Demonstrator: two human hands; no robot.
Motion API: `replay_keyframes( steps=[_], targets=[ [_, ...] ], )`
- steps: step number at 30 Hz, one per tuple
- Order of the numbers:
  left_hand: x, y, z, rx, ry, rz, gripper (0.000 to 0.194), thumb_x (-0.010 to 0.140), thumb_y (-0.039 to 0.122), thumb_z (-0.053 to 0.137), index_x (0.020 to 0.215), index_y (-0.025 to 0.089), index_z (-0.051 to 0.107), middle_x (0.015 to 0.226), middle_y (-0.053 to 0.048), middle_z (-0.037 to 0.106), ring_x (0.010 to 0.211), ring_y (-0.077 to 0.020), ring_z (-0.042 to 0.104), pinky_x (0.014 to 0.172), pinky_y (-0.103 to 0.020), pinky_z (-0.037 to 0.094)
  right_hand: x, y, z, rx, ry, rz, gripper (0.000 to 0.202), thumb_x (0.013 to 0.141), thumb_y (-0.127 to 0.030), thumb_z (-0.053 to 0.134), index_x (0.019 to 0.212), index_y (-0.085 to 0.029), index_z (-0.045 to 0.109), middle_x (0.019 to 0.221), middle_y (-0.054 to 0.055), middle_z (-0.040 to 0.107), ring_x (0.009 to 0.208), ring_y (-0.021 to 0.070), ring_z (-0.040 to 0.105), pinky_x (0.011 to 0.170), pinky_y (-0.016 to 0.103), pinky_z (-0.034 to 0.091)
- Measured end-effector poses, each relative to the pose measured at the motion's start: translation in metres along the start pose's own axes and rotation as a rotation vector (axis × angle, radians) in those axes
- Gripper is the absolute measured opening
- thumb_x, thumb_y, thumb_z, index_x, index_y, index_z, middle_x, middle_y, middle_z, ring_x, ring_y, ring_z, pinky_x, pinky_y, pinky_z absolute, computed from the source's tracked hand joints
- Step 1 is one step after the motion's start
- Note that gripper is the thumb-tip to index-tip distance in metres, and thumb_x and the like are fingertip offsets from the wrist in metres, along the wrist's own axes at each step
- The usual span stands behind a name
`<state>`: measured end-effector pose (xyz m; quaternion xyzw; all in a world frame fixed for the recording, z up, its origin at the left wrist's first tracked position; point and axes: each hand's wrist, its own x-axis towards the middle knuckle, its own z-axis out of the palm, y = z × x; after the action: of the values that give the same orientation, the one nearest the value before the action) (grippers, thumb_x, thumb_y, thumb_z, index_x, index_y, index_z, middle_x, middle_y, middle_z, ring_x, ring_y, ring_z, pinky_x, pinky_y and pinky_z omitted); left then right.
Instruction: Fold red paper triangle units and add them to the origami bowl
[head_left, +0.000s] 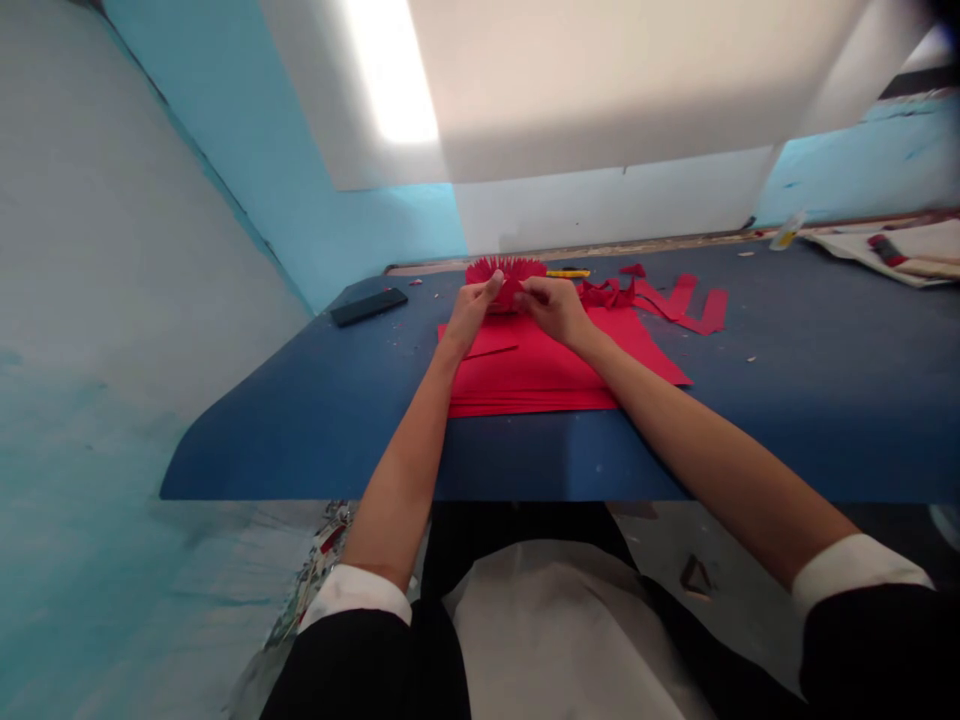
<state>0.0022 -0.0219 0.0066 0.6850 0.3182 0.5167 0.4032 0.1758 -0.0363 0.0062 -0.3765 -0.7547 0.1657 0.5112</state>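
A round red fringed paper flower (507, 268) is held up over the back part of a stack of red paper sheets (540, 375). My left hand (475, 304) grips its left side, thumb on top. On its right side, my right hand (553, 305) pinches the red paper with thumb and forefinger. A thin red paper strip (491, 352) lies on the stack below my left hand. To the right of my right hand, curled red paper strips (675, 302) rest on the sheets and the table.
A dark phone (369, 307) lies to the left on the blue table (300, 430). Behind my right hand is a yellow cutter (568, 273). Farther right are a small glue bottle (787, 232) and papers (919, 255) with a red-and-black item on them. A wall stands close on the left.
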Motion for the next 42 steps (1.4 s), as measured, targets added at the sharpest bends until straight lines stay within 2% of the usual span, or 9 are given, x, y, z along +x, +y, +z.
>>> replay_keyframes(
  steps=[4, 8, 15, 18, 23, 26, 34, 38, 42],
  targets=[
    [0.001, -0.004, -0.002, 0.054, 0.02, 0.011, 0.059, 0.098, 0.066, 0.066, 0.066, 0.017, 0.067, 0.062, 0.0, 0.061, 0.069, -0.0134, 0.064, 0.069, -0.025, 0.053, 0.001, 0.001, -0.001, -0.05, 0.024, 0.005, 0.031, 0.088, -0.018, 0.058, 0.06, -0.023, 0.045, 0.059, -0.003, 0.047, 0.063, 0.0137, 0.041, 0.065, 0.031, 0.033],
    [0.002, -0.004, -0.005, 0.128, 0.074, 0.051, 0.046, 0.095, 0.047, 0.078, 0.061, 0.017, 0.068, 0.061, 0.002, 0.063, 0.067, -0.0129, 0.061, 0.066, -0.024, 0.049, 0.001, 0.002, -0.002, -0.066, 0.008, -0.006, 0.033, 0.087, -0.022, 0.059, 0.059, -0.023, 0.041, 0.056, -0.004, 0.038, 0.061, 0.0133, 0.034, 0.063, 0.032, 0.027],
    [0.002, -0.003, -0.006, 0.006, 0.11, 0.062, 0.007, 0.083, 0.022, 0.081, 0.081, 0.016, 0.084, 0.076, 0.0, 0.078, 0.075, -0.0146, 0.07, 0.078, -0.026, 0.056, 0.003, 0.004, 0.002, 0.058, 0.023, 0.038, 0.015, 0.083, -0.022, 0.06, 0.069, -0.023, 0.054, 0.064, -0.002, 0.055, 0.065, 0.0149, 0.045, 0.065, 0.031, 0.036],
    [0.002, -0.005, -0.006, -0.031, 0.099, 0.076, 0.011, 0.081, 0.026, 0.084, 0.086, 0.017, 0.086, 0.081, -0.002, 0.081, 0.078, -0.0162, 0.072, 0.081, -0.028, 0.058, 0.003, 0.009, 0.004, 0.065, 0.059, 0.025, 0.015, 0.081, -0.022, 0.062, 0.072, -0.024, 0.051, 0.063, -0.003, 0.053, 0.062, 0.0142, 0.042, 0.064, 0.03, 0.036],
    [0.003, -0.008, -0.008, 0.003, 0.088, 0.095, 0.037, 0.085, 0.055, 0.085, 0.088, 0.019, 0.088, 0.085, -0.005, 0.083, 0.081, -0.018, 0.075, 0.078, -0.028, 0.058, 0.001, 0.017, 0.005, 0.036, 0.011, -0.11, 0.019, 0.082, -0.032, 0.064, 0.071, -0.022, 0.054, 0.063, -0.001, 0.052, 0.061, 0.0141, 0.041, 0.062, 0.031, 0.035],
    [0.004, -0.01, -0.008, 0.026, 0.124, 0.1, 0.041, 0.084, 0.061, 0.084, 0.084, 0.021, 0.088, 0.083, -0.004, 0.083, 0.077, -0.0167, 0.074, 0.075, -0.027, 0.057, 0.0, 0.019, 0.005, 0.035, -0.023, -0.155, 0.023, 0.086, -0.037, 0.065, 0.073, -0.022, 0.055, 0.066, 0.0, 0.054, 0.062, 0.0147, 0.043, 0.063, 0.032, 0.035],
    [0.005, -0.011, -0.007, -0.027, 0.144, 0.097, 0.028, 0.079, 0.05, 0.092, 0.083, 0.023, 0.088, 0.083, -0.003, 0.084, 0.076, -0.0169, 0.075, 0.076, -0.029, 0.06, 0.001, 0.021, 0.008, -0.023, 0.038, -0.12, 0.018, 0.085, -0.03, 0.065, 0.072, -0.022, 0.055, 0.065, -0.001, 0.055, 0.062, 0.0133, 0.043, 0.061, 0.031, 0.033],
    [0.004, -0.012, -0.006, -0.069, 0.163, 0.085, 0.016, 0.079, 0.037, 0.093, 0.085, 0.022, 0.088, 0.09, -0.005, 0.085, 0.083, -0.0186, 0.078, 0.082, -0.031, 0.062, 0.0, 0.021, 0.007, -0.019, 0.043, -0.124, 0.02, 0.086, -0.034, 0.068, 0.075, -0.022, 0.058, 0.067, 0.0, 0.058, 0.064, 0.014, 0.046, 0.062, 0.031, 0.035],
    [0.004, -0.013, -0.007, -0.081, 0.163, 0.092, 0.016, 0.08, 0.036, 0.094, 0.085, 0.022, 0.088, 0.09, -0.006, 0.085, 0.084, -0.0194, 0.079, 0.084, -0.032, 0.063, -0.001, 0.021, 0.005, -0.005, 0.022, -0.15, 0.023, 0.087, -0.039, 0.069, 0.076, -0.022, 0.059, 0.066, -0.001, 0.057, 0.062, 0.0139, 0.045, 0.061, 0.031, 0.034]
  ],
)
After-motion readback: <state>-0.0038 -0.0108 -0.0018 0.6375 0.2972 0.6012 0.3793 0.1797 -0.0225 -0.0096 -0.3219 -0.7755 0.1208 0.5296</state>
